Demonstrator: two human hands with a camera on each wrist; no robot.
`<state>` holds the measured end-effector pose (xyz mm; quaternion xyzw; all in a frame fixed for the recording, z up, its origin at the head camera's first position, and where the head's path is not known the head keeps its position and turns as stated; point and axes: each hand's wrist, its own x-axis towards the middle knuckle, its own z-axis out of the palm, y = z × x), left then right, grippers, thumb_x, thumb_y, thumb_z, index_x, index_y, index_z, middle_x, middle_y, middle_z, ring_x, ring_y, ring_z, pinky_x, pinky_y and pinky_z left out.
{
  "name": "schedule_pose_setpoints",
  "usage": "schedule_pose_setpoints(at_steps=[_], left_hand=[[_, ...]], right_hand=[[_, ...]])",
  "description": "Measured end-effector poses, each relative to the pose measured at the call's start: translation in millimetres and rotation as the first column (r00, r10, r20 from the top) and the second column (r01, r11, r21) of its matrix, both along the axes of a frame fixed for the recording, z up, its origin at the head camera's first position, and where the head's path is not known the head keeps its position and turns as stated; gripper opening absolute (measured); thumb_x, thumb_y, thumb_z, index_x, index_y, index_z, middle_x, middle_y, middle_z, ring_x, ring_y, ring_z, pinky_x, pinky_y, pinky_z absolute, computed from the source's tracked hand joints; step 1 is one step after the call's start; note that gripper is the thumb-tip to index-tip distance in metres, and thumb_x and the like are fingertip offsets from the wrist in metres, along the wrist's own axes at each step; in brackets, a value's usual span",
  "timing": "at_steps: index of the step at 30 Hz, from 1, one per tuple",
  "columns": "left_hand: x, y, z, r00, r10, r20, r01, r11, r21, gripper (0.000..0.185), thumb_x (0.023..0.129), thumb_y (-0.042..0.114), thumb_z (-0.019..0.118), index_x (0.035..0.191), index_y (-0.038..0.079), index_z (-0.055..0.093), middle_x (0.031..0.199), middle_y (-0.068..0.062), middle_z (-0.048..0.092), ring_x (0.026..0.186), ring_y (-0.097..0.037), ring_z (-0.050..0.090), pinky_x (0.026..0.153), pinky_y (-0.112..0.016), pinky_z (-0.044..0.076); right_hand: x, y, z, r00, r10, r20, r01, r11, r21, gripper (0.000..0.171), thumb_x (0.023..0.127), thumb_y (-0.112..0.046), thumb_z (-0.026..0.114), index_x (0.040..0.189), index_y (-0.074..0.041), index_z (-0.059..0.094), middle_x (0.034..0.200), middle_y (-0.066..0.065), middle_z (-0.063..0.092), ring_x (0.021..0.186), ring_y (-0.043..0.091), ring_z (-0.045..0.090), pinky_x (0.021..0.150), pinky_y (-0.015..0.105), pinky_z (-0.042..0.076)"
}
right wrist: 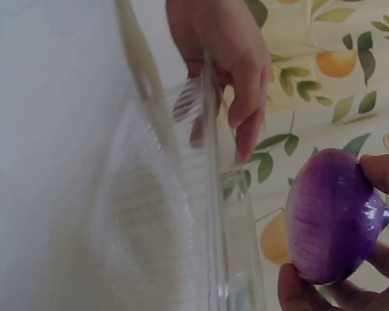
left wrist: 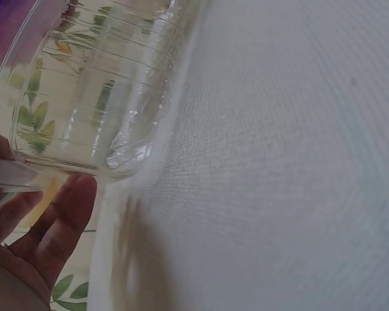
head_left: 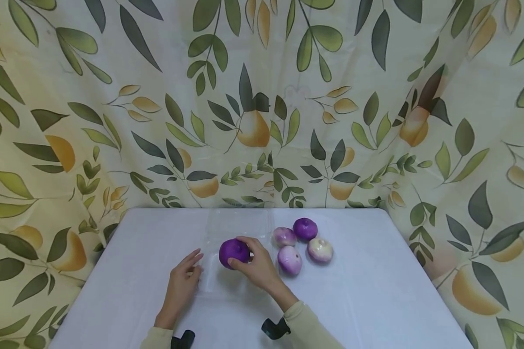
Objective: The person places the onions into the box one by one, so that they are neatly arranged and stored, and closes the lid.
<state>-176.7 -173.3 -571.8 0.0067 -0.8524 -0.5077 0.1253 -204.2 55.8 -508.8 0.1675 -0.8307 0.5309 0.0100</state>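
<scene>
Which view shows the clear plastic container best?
The right wrist view: the clear plastic container shows its ribbed wall and rim. The left wrist view shows only a corner; from the head view it is a faint outline on the table.

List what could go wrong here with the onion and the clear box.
1. The clear box is thin and light, and the left hand only touches its edge; it may slide or tip as the onion goes in.
2. The right hand holds the round onion by its fingertips; it might slip from that grip and roll across the table.
3. Four loose onions lie close by; the right sleeve could knock them.
</scene>
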Motion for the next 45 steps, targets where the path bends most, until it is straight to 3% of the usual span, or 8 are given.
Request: schedule_pose_setpoints(at_steps=[16,30,38,45], left_hand=[[-1.2,0.3,3.2,1.0,0.0,-0.006,0.0,1.0,0.017,0.036,0.093,0.005,0.062,0.129,0.004,0.064,0.144,-0.004,0.056,0.086,-0.02,0.07,0.06,-0.02,0.055],[0.3,1.8,3.0,1.0,-0.009,0.01,0.009,1.0,0.009,0.035,0.092,0.004,0.062,0.128,0.003,0.064,0.144,-0.006,0.056,0.085,-0.022,0.07,0.059,-0.02,0.054],[-2.6,-1.1,1.4,0.999,-0.007,-0.039,0.008,1.0,0.011,0.035,0.091,0.002,0.062,0.126,0.002,0.066,0.142,-0.008,0.058,0.082,-0.019,0.07,0.06,-0.021,0.055],[-1.0,0.2,-0.8,1.0,-0.013,-0.005,0.013,1.0,0.02,0.035,0.092,0.005,0.061,0.127,0.005,0.066,0.143,-0.004,0.057,0.084,-0.017,0.07,0.061,-0.02,0.056]], right_hand=[[-11.6,-24.3,-1.2,0.987,-0.019,0.161,0.013,0.999,0.037,0.061,0.079,-0.034,0.078,0.132,-0.011,0.058,0.132,0.016,0.06,0.119,0.034,0.058,0.098,0.051,0.051],[-13.7,-41.1,-13.6,0.982,-0.059,0.179,0.052,0.998,0.045,0.062,0.079,-0.033,0.078,0.132,-0.008,0.058,0.127,0.017,0.062,0.117,0.034,0.06,0.097,0.05,0.052],[-17.6,-49.9,-18.2,0.978,-0.095,0.187,0.081,0.994,0.078,0.061,0.08,-0.035,0.078,0.131,-0.008,0.058,0.13,0.017,0.062,0.118,0.034,0.061,0.098,0.049,0.053],[-16.1,-52.2,-22.1,0.97,-0.134,0.202,0.114,0.987,0.11,0.061,0.08,-0.037,0.078,0.13,-0.009,0.059,0.13,0.017,0.063,0.118,0.033,0.061,0.097,0.048,0.053]])
